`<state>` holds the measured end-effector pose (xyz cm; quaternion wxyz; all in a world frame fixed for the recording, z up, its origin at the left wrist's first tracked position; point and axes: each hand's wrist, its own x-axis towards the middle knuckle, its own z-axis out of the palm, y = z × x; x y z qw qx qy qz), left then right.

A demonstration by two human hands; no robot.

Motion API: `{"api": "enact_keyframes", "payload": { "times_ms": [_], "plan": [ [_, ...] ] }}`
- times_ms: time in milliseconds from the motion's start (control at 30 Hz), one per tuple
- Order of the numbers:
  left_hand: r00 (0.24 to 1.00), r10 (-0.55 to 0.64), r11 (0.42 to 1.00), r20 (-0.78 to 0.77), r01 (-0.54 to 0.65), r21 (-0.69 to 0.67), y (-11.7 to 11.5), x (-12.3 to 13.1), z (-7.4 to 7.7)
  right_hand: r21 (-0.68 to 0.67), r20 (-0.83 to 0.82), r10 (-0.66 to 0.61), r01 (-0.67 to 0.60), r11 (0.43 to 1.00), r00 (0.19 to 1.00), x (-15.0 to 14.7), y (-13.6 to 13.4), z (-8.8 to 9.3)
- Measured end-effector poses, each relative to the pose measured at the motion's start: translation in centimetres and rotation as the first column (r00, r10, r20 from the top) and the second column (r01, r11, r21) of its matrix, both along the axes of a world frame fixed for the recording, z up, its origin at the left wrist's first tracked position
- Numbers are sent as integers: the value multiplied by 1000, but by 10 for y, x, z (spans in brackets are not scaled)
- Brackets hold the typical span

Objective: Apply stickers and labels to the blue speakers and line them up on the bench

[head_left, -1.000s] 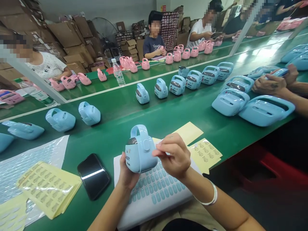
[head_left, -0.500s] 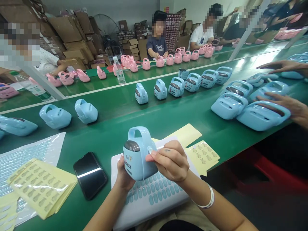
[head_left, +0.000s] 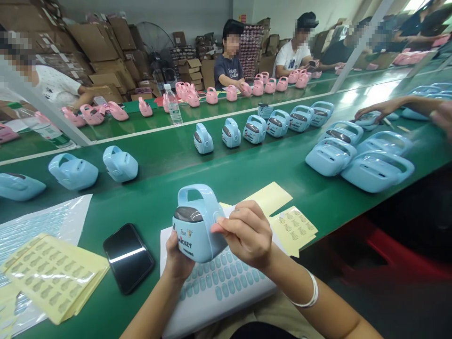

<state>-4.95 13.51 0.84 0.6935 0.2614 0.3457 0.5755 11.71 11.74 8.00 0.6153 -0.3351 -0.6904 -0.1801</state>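
My left hand (head_left: 179,258) is wrapped round the lower left of a light-blue plastic case (head_left: 197,238) and holds it up, slightly tilted. The case has a looped carry handle, a dark glossy window and printed "MICKEY" lettering. At its right side, my right hand (head_left: 249,233) is closed in a pinch, its thumb and fingertips against the round end of the handle. Whatever lies between those fingertips is too small to make out. Beneath both hands lies a white sheet (head_left: 197,308) with rows of pale-blue oval stickers (head_left: 226,280).
A black phone (head_left: 129,258) and yellow sticker sheets (head_left: 49,273) lie to the left, more yellow sheets (head_left: 294,223) to the right. Blue cases (head_left: 254,129) line the green bench. At right a co-worker's hand (head_left: 374,113) touches one. Pink cases (head_left: 231,93) stand across the divider.
The held case has turned slightly so more of its printed front shows; my right fingers stay at its side. The co-worker's hand at the right has come down onto a blue piece.
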Motion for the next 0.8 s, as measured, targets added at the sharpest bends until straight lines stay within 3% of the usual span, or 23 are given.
{"api": "enact_keyframes", "payload": {
  "times_ms": [100, 200, 267, 367, 467, 600, 733, 800],
  "plan": [
    [998, 60, 996, -6, -60, -69, 0, 5, 7, 8, 65, 55, -56, 998, 996, 7, 3, -8],
    [991, 132, 972, -1, -129, -195, 1, 13, 19, -43, 203, 36, -27, 999, 978, 15, 4, -20],
    [989, 145, 959, 3, -140, -245, 3, 18, 26, -138, 295, 58, -18, 990, 954, 21, 2, -26],
    [991, 133, 958, 7, -127, -256, 5, 20, 32, -333, 318, 195, -83, 939, 928, 36, -2, -32],
    [999, 47, 972, 22, -41, -233, 7, 15, 31, -518, 158, 245, -131, 845, 957, 65, -12, -38],
    [980, -190, 949, 56, 198, -246, 10, 10, 27, -752, 45, 15, 24, 658, 999, 118, -33, -51],
    [984, -178, 939, 13, 174, -296, 10, 16, 31, -893, 118, -150, 171, 416, 982, 159, -47, -62],
    [990, -142, 938, -2, 134, -318, 10, 21, 34, -915, 148, -176, 202, 350, 973, 168, -46, -66]
  ]
}}
